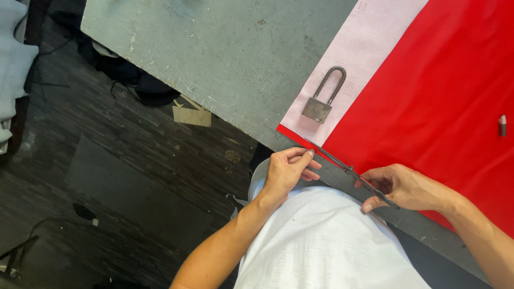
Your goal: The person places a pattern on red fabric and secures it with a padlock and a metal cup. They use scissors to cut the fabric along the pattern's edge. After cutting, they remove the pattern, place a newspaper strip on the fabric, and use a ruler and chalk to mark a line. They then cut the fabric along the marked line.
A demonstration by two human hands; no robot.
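my right hand (402,187) is clamped on the scissors (348,170), whose long blades point up-left along the tabletop (225,59) edge toward my left hand (286,171), pinching the red fabric (428,101) corner there.

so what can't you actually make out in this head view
- Long dark scissors: handles buried in the right hand, so the grip is unclear.
- Red cloth: cut off by the top and right edges.
- Small dark stick on the cloth: too small to identify.
- Left hand: fingertips curl over the cloth's corner, hiding it.
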